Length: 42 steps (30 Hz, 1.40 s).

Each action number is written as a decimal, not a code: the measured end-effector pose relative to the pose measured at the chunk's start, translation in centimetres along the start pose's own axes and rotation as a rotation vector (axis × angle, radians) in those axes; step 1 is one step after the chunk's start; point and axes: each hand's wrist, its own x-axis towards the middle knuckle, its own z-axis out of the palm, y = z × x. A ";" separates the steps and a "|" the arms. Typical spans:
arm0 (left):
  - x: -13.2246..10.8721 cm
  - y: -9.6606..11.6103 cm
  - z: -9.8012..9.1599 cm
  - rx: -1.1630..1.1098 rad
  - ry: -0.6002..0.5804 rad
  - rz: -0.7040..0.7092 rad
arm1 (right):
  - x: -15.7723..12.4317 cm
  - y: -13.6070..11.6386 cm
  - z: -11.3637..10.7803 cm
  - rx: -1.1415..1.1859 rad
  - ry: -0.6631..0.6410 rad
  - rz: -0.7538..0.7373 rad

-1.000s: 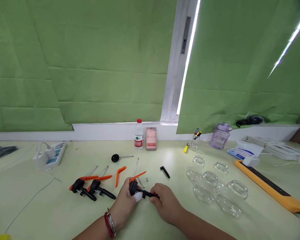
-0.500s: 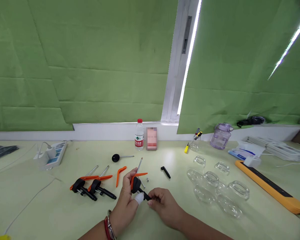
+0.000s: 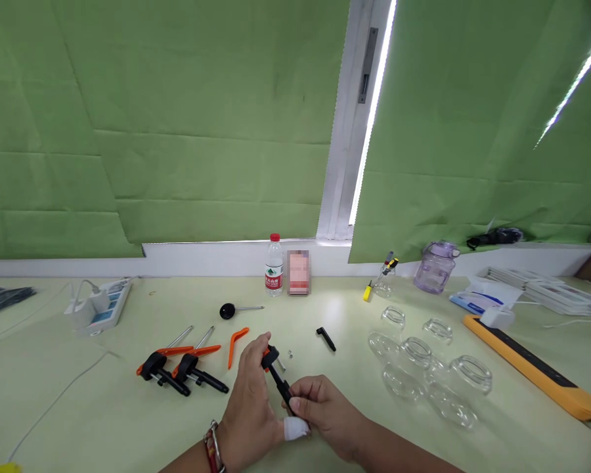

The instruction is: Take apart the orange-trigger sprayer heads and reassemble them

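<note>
Between my hands is a black-and-orange assembly [image 3: 270,357], with a round black head and a long black handle piece pointing down to the right. My left hand [image 3: 252,397] has its fingers behind and against the head. Its thumb, wrapped in white, stretches across near the handle's lower end. My right hand [image 3: 322,410] pinches the black handle piece between thumb and fingers. The assembly's orange part is mostly hidden by my left hand. Two similar assemblies, one at left [image 3: 155,365] and one beside it [image 3: 191,365], lie left of my hands.
Around my hands lie an orange lever [image 3: 232,348], a black round piece with a metal rod [image 3: 228,311], a black handle piece [image 3: 326,339] and small metal bits [image 3: 290,354]. Several clear containers [image 3: 416,355] are at right; a water bottle [image 3: 274,266] stands behind.
The assembly has turned, its orange lever and metal rod now out of sight behind my left hand. My left thumb has swung down and right; my right hand stays at the handle piece.
</note>
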 end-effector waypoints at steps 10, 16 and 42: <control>-0.1 -1.3 0.2 0.429 -0.099 0.185 | 0.1 0.2 -0.2 0.063 -0.018 0.018; -0.2 -0.7 0.5 0.594 -0.110 0.202 | 0.0 0.0 0.2 0.066 -0.039 0.029; -1.2 -0.5 1.0 0.554 -0.143 0.185 | -0.5 -0.6 0.8 0.103 -0.027 0.067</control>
